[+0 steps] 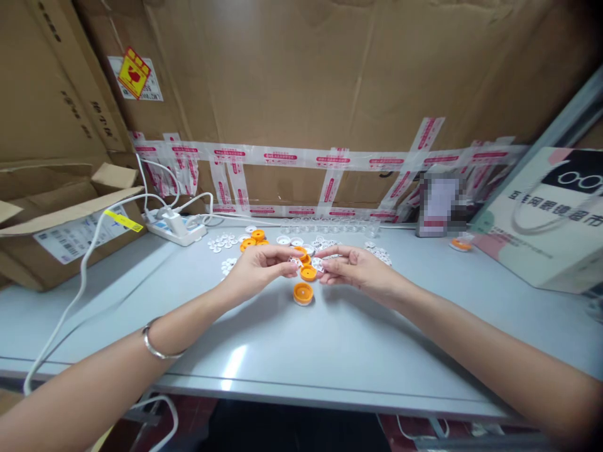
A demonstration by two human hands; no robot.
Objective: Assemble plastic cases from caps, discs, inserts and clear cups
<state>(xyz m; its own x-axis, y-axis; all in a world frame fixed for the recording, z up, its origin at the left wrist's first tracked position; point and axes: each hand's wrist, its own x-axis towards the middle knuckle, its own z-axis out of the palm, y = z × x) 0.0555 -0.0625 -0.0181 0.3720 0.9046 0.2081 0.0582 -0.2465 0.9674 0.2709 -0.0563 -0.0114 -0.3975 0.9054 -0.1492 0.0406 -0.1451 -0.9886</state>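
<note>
My left hand (264, 267) pinches a small white plastic piece (296, 262) between thumb and fingers. Across from it, my right hand (351, 269) grips a white round plastic disc (318, 264), its fine shape too small to make out. Between and just below the hands lies an orange round cap (308, 272), and nearer to me an orange cup-like part (303, 292) rests on a white base. More orange round parts (248, 243) lie behind my left hand. White rings (283, 240) and small white pieces (223, 242) are spread behind both hands.
Clear plastic cups (330, 226) line the table's back edge. A white power strip (178, 227) with cables and an open cardboard box (70, 220) stand left. On the right are a phone-like upright device (439, 206), an orange part (461, 243) and a printed box (541, 220).
</note>
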